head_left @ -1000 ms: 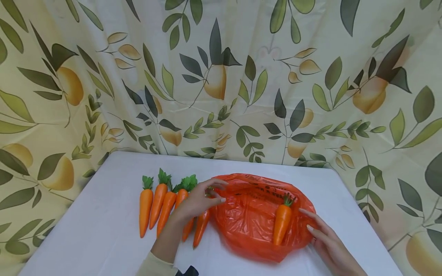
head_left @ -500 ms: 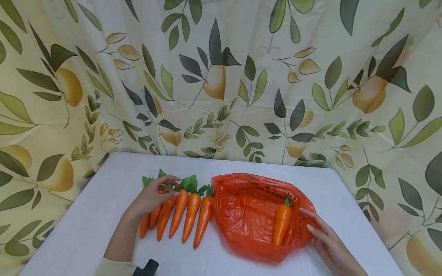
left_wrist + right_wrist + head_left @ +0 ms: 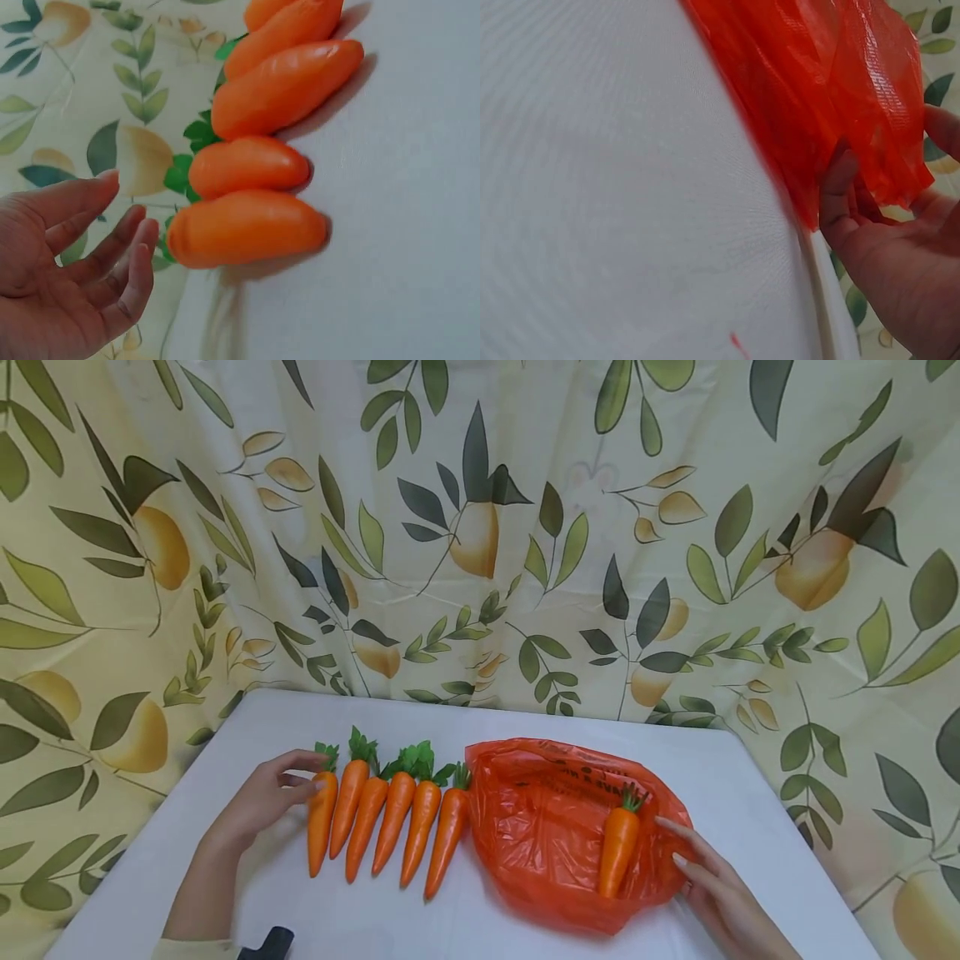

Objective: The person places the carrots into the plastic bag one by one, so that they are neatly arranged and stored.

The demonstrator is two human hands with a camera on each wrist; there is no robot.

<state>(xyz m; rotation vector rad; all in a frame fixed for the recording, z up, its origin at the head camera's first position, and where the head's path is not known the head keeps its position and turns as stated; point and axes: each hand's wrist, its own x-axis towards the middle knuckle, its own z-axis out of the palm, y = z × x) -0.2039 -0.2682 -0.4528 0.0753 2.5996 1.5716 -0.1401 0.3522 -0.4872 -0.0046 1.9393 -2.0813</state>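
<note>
Out to the left of the red bag (image 3: 536, 906), the left hand (image 3: 264, 797) is right up by the leafy end of the outermost carrot (image 3: 320, 827), thumb and fingers loosely parted, nothing held; whether a fingertip touches, I can't tell! Over at the bag's right rim, the right hand (image 3: 712, 881) looks to have the thin plastic between thumb and fingers. One carrot (image 3: 618, 852) lies inside the bag, and six carrots (image 3: 392, 822) lie on the table (image 3: 375, 927) to its left, the nearest right against its edge.

Where's the danger? These carrots sit so close that a clumsy pinch could roll the outermost one into its neighbour and scatter the row. And that bag looks flimsy: a slackening right hand could let the mouth fold in, while too hard a tug might drag it off the nearest carrot.

And what a change from a second ago! The left hand was beside the bag's left rim; now it's across at the row's far end. Right hand, bag and inside carrot? Holding their places.
</note>
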